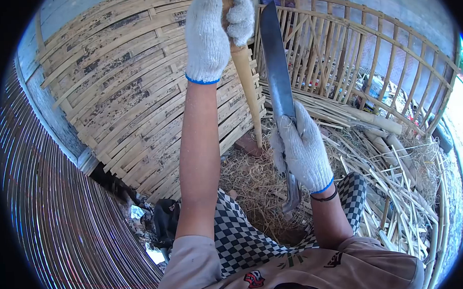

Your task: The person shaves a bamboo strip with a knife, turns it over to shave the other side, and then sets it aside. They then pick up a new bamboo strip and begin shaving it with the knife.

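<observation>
My left hand (211, 37), in a white knit glove with a blue cuff, is raised at the top of the view. Its fingers wrap around a bamboo pole (247, 84), which slants down and looks narrower toward its lower end. That lower end is near a reddish-brown block (248, 145) among the shavings. My right hand (304, 151), gloved the same way, is closed around a machete (278, 65) close to where blade and handle meet. The wide dark blade points up, beside the pole and apart from it. The handle's end shows below my glove.
A woven bamboo panel (120, 87) leans at the left, beside a curved sheet of thin strips (64, 214). A bamboo rail frame (336, 47) stands at the back right. Split bamboo strips (399, 209) lie at the right. Curly shavings (259, 195) cover the ground between my checkered-clad legs.
</observation>
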`<state>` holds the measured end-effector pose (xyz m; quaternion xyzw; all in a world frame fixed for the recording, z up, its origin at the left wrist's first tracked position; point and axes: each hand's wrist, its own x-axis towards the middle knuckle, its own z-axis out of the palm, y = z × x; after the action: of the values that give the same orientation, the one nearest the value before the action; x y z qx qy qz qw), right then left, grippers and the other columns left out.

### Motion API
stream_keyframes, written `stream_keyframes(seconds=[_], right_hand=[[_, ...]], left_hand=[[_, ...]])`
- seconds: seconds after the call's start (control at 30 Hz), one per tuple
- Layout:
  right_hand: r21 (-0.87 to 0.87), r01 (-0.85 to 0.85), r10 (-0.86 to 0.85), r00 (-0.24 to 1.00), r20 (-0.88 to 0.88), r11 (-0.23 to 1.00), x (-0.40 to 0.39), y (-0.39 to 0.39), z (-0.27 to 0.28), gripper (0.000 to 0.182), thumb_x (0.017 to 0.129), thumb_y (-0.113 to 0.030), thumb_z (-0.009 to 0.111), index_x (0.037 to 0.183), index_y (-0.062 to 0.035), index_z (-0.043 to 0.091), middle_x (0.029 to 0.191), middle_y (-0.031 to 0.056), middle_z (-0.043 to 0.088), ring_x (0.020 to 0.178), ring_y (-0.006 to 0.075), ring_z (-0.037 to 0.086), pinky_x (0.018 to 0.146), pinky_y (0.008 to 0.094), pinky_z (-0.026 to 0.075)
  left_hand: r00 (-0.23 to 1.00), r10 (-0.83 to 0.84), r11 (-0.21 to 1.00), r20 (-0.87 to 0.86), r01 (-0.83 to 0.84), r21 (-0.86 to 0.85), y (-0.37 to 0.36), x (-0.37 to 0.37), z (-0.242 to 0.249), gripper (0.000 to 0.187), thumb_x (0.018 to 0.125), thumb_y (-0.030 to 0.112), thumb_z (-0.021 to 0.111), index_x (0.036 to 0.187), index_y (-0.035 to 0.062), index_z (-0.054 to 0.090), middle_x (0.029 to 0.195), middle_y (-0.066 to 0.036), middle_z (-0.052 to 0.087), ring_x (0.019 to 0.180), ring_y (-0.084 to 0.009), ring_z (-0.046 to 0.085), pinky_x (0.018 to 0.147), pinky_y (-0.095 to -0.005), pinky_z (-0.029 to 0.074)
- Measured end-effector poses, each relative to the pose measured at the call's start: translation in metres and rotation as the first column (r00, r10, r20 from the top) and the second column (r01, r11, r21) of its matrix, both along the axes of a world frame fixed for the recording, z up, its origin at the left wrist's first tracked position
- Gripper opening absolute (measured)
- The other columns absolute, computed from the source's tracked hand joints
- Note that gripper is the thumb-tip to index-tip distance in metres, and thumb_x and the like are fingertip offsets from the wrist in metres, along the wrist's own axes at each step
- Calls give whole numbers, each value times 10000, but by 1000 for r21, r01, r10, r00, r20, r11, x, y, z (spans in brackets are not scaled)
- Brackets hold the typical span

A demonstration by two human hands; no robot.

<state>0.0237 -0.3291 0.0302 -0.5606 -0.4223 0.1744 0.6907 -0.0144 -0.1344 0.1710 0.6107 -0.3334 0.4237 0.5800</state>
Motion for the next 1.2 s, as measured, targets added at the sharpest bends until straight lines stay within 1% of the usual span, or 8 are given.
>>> stream_keyframes(seconds=[0.17,0.27,0.47,0.8,0.87,0.97,1.1,1.2], right_hand=[[-46,75,-67,985,159,996,3,8,13,217,1078,-153,483,1247,-19,510,776,51,572,651,126,582,577,312,500],[0,72,-71,973,220,997,8,19,7,200,1066,-126,492,1225,-7,507,782,82,578,667,159,588,598,338,495],[-87,86,-68,979,192,993,5,15,15,180,1056,-116,508,1195,-2,505,780,96,589,684,184,609,619,355,495],[-89,132,-97,943,319,987,18,15,19,208,1037,-121,539,1188,23,532,773,155,632,697,245,660,642,390,518],[12,159,-155,938,309,987,19,17,19,206,1041,-133,537,1170,28,532,770,156,634,691,244,659,635,393,519],[-61,179,-158,953,258,982,11,18,25,213,1045,-151,533,1152,34,532,762,153,632,687,240,655,633,396,519],[-135,85,-30,929,369,987,21,17,17,237,1088,-210,506,1259,-45,512,704,-15,550,513,65,532,440,250,425],[18,144,-142,928,346,989,19,19,18,230,1084,-200,512,1259,-50,519,722,-9,558,526,66,542,447,251,434]], left_hand=[[1000,12,1000,20,-12,3,-15,1,0,543,1014,689,459,974,149,498,680,34,462,504,-88,419,442,-252,337],[1000,10,999,22,-11,37,-6,7,-3,563,1010,709,438,952,152,489,658,33,441,487,-93,396,428,-260,323],[981,-193,972,-31,186,-145,3,14,-4,631,1000,767,351,888,159,477,598,48,373,443,-89,315,404,-268,252],[998,-30,980,-63,17,-198,-1,11,1,658,1015,770,274,768,178,421,526,62,287,383,-102,232,365,-290,189],[997,14,979,-80,-30,-201,-1,9,2,664,1020,766,257,753,179,412,521,61,283,384,-103,238,362,-293,193],[996,42,975,-80,-59,-215,-7,9,3,669,1020,768,239,743,181,400,517,57,282,383,-104,237,362,-296,198],[989,143,968,-28,-145,-204,-4,10,1,668,1027,760,228,744,180,401,517,53,289,383,-109,245,366,-301,200],[989,142,959,-28,-145,-243,-2,9,2,672,1031,756,223,747,176,408,520,45,300,384,-117,255,370,-306,199]])
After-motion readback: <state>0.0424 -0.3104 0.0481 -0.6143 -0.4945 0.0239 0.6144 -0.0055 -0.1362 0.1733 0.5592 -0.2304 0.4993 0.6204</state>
